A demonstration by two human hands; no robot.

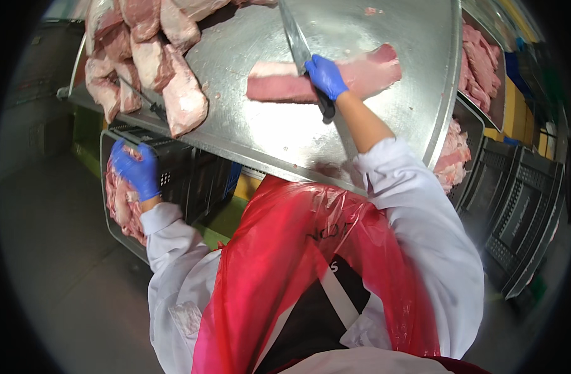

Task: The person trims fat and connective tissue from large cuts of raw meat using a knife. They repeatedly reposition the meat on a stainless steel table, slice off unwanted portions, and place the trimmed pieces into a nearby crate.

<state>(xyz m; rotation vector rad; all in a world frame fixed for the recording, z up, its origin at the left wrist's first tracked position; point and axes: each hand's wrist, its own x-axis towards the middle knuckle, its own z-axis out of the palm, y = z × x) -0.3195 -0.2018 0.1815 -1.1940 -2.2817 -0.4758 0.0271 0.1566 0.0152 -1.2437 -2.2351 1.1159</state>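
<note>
In my right gloved hand is a long-bladed knife, its black handle under my closed fingers and its blade directed away from me. Beneath the knife and hand, a long trimmed piece of pink meat lies across the metal table. Off the table's left side, my left gloved hand is over a dark crate of meat trimmings. Its fingers look apart, with pink meat showing between them; I see nothing clearly gripped.
Large untrimmed meat pieces are heaped at the table's far left, with a thin black-handled tool among them. To the right stand a container of pink meat, another of trimmings and black crates. A small scrap lies far back.
</note>
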